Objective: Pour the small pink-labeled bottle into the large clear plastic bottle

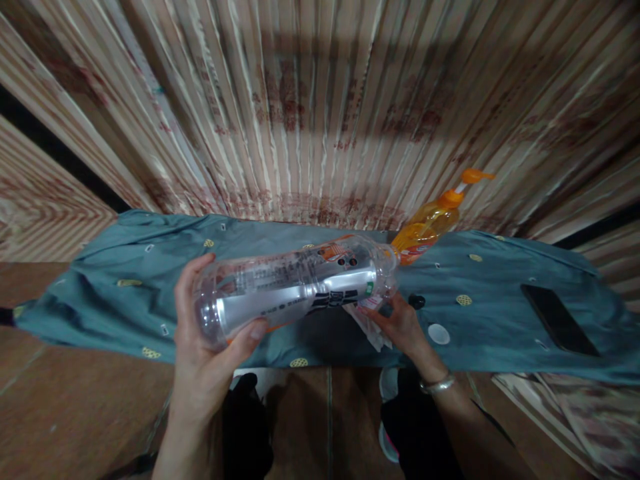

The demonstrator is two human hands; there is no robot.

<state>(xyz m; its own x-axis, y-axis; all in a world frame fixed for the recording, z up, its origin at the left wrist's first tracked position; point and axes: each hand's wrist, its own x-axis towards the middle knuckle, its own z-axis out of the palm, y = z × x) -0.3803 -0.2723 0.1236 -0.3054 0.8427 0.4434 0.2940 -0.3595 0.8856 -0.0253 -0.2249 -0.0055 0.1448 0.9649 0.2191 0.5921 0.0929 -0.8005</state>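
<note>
My left hand [207, 340] grips the base end of a large clear plastic bottle [295, 287] held on its side over a teal cloth [500, 280]. The bottle has a silver and black label and its neck points right. My right hand [397, 323] is under the bottle's neck, holding a crumpled white tissue or wrapper [369, 328] against it. A white cap [439, 333] and a small black cap [417, 301] lie on the cloth just right of my right hand.
An orange pump bottle [433, 223] stands behind the clear bottle's neck. A black phone [557, 319] lies on the cloth at the right. Striped patterned boards form the wall behind. My legs and a brown tiled floor are below.
</note>
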